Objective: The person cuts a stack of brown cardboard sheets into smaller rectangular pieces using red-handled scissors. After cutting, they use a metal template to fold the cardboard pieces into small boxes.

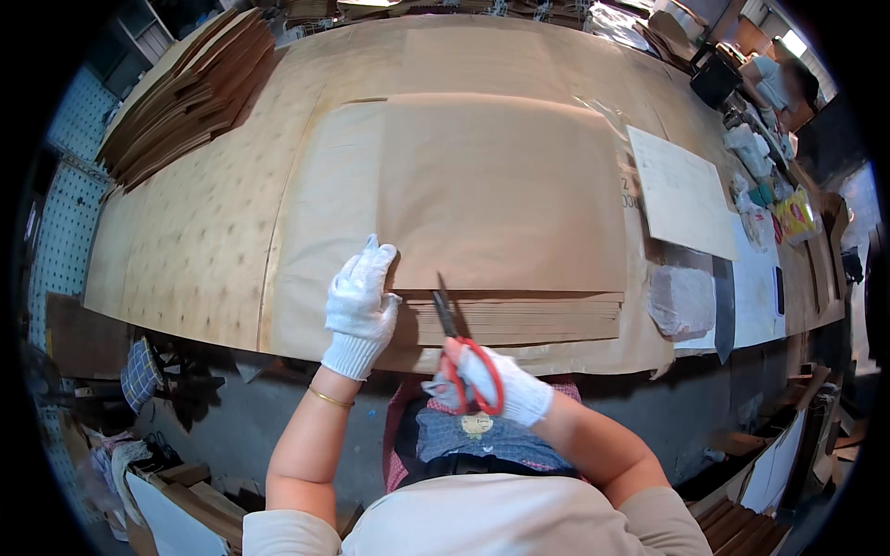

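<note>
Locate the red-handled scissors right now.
In the head view, the red-handled scissors are just below centre, in the right hand, to the right of the left hand, blades over the brown sheets' near edges.

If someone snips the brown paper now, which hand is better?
Probably the right hand: it holds the red-handled scissors, blades pointing toward the brown paper. The left hand, by the paper's lower-left corner, has no scissors.

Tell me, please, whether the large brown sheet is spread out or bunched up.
Spread out: the large brown sheet lies broad and smooth over the table, the left hand at its near left corner.
</note>
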Demonstrator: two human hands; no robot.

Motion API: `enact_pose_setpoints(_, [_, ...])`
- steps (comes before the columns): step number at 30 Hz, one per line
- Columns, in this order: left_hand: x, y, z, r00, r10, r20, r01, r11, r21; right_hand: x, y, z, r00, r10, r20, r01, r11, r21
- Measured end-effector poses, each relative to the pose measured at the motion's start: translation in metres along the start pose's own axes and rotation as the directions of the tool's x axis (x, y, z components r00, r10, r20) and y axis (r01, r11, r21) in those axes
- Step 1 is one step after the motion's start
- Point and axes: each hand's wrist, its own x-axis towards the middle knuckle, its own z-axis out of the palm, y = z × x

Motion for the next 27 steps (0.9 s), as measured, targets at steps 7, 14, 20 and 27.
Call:
enact_pose_setpoints(7, [0.007, 0.012, -0.010, 0.997, 0.060, -0.039, -0.053, 0.985, 0.164, 0.019, -0.017, 0.056, 0.979, 0.147, -0.141, -0.126, 0.981, 0.146])
enact_pose_setpoints(14, [0.104, 0.043, -0.057, 0.934, -0.358, 0.014, 0.171, 0.412, -0.895, -0.042, 0.008, 0.004, 0.976, -0.214, -0.043, 0.218, 0.965, 0.147])
enact_pose_setpoints(20, [0.249, 0.008, -0.086, 0.729, -0.266, -0.631, -0.222, 0.780, -0.585, -0.078, 0.012, -0.041, 0.975, -0.221, 0.033, 0.214, 0.965, 0.149])
enact_pose_setpoints(27, [0.085, 0.059, -0.007, 0.801, 0.316, 0.509, -0.356, 0.934, -0.021, -0.070, 0.005, -0.047, 0.985, -0.127, -0.116, 0.160, 0.919, 0.359])
